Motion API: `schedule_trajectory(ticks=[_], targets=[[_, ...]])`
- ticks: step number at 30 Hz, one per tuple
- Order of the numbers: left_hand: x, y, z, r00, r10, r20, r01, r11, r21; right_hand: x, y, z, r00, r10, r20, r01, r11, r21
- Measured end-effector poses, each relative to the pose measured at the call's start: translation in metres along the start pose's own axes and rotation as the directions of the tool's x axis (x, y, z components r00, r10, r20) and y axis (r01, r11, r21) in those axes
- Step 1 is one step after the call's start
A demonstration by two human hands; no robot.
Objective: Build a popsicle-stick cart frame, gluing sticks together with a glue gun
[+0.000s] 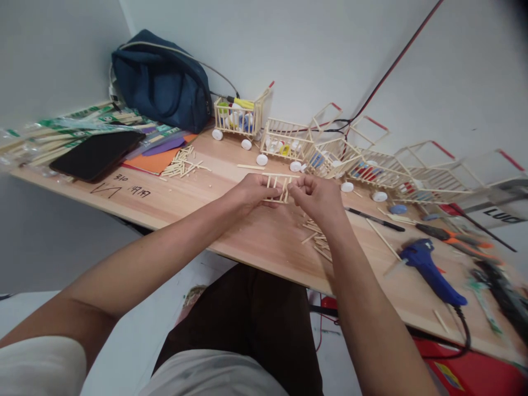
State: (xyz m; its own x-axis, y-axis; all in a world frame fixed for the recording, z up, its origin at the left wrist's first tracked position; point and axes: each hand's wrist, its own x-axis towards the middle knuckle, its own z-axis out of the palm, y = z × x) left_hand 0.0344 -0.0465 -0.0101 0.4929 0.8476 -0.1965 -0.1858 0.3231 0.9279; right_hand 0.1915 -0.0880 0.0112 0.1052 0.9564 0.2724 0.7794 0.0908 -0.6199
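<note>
Between both hands is a small ladder-like frame point(277, 180) of thin wooden sticks, held just above the table. My left hand point(252, 191) grips its left end, thumb across the front. At the other end, the pinched fingers of my right hand point(315, 199) meet one of the upright sticks; whether they hold a separate stick is too small to tell. Below my right hand lies a pile of short cut sticks point(319, 242). Behind the hands stand several model carts made of sticks, one cart point(284, 140) nearest, with white round wheels.
A blue glue gun point(431, 269) lies at right, near orange-handled pliers point(449, 236) and a black pen point(375, 219). On the left are a dark tablet-like slab point(97, 154), packaged sticks point(53, 146), another stick pile point(183, 164) and a blue bag point(163, 82). Cables run along the wall.
</note>
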Motion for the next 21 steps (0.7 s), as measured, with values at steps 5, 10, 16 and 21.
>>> schedule_trajectory(ticks=[5, 10, 16, 21], targets=[[0.0012, -0.0011, -0.0001, 1.000, 0.008, -0.014, -0.008, 1.000, 0.012, -0.0028, -0.0018, 0.0077, 0.999, 0.010, -0.035, -0.010, 1.000, 0.022], [0.0003, -0.0003, 0.0004, 1.000, -0.003, -0.021, 0.003, 1.000, 0.023, -0.0048, -0.0054, 0.0079, 0.999, 0.033, -0.042, -0.032, 0.999, 0.026], [0.0008, 0.0001, 0.0001, 1.000, -0.001, 0.005, 0.000, 1.000, 0.018, -0.0033, -0.0057, 0.0077, 0.998, 0.046, -0.043, -0.046, 0.999, -0.007], [0.0012, 0.0000, -0.0006, 1.000, 0.004, 0.000, -0.004, 0.999, 0.034, -0.0034, -0.0052, 0.0084, 0.998, 0.038, -0.053, -0.039, 0.999, -0.020]])
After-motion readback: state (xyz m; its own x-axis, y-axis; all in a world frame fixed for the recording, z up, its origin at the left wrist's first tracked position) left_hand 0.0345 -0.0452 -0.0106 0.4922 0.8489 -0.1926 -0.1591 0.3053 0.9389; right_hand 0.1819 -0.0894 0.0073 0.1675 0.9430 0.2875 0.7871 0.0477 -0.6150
